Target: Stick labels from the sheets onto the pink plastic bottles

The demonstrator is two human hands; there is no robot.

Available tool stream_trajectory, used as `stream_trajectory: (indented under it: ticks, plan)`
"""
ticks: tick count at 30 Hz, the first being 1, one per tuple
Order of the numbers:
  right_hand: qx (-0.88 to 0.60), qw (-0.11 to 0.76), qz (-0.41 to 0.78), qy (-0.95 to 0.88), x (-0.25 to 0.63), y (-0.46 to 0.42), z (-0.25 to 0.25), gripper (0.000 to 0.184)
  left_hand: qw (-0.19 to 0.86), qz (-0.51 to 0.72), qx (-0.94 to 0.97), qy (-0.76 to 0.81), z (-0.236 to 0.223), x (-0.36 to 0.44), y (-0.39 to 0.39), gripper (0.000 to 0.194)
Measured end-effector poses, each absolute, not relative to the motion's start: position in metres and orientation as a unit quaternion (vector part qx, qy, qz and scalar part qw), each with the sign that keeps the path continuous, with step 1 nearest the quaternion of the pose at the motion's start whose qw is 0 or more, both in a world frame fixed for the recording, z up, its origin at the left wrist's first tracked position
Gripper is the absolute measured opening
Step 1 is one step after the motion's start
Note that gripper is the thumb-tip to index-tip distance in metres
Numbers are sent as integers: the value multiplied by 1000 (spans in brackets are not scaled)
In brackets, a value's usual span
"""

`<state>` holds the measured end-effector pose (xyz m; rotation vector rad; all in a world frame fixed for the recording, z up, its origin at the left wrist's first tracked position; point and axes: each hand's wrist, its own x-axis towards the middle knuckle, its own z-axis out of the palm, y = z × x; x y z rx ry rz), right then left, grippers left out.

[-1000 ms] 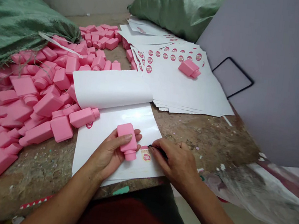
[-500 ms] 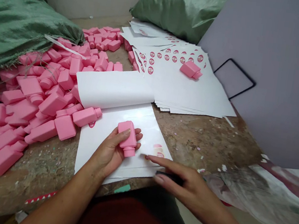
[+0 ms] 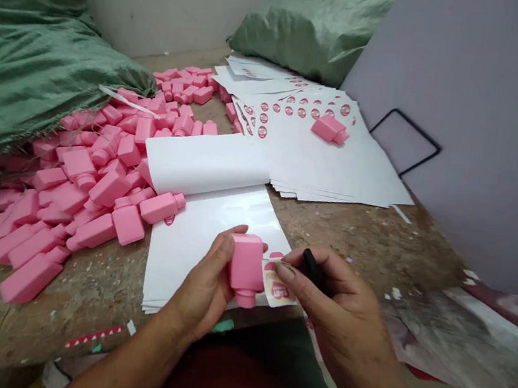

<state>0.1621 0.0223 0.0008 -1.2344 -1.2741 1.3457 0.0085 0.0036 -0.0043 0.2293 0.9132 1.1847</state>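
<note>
My left hand [image 3: 209,283] is closed round a pink plastic bottle [image 3: 247,266], its neck pointing toward me. Beside it, my right hand [image 3: 333,302] pinches a label sticker [image 3: 277,285] with a red and yellow print between thumb and forefinger. The sticker hangs at the bottle's right side; whether they touch I cannot tell. A black-handled tool [image 3: 313,270] is also tucked in my right hand, its working end mostly hidden. Below both hands lies a white sticker sheet [image 3: 182,267], its upper part folded back.
A heap of pink bottles [image 3: 75,195] covers the table's left side, under a green sack [image 3: 42,63]. Sheets with round red stickers [image 3: 324,171] are stacked at the back right, one bottle [image 3: 329,129] on top. A black metal bracket [image 3: 437,144] juts from the grey panel.
My right hand has lifted a label sticker off the sheet and brought it beside the bottle. My left hand has moved right and nearer with the bottle. The view has shifted slightly.
</note>
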Motion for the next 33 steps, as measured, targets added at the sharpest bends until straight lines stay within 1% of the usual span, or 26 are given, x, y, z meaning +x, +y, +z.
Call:
stream_trajectory:
  ticks: [3, 5, 12, 24, 33]
  plan:
    - [-478, 466, 568, -481, 147, 21, 1, 23, 726, 553, 79, 401, -2, 11, -2, 46]
    - [-476, 479, 565, -475, 140, 20, 1, 25, 721, 561, 74, 400, -1, 11, -4, 47]
    - [-494, 484, 495, -526, 128, 20, 4, 18, 710, 575, 70, 400, -2, 10, -6, 46]
    - [-483, 478, 485, -550, 124, 22, -2, 14, 706, 583, 77, 395, -10, 7, -7, 42]
    - [-489, 476, 430, -591, 122, 21, -6, 9, 693, 587, 100, 406, -9, 7, -9, 37]
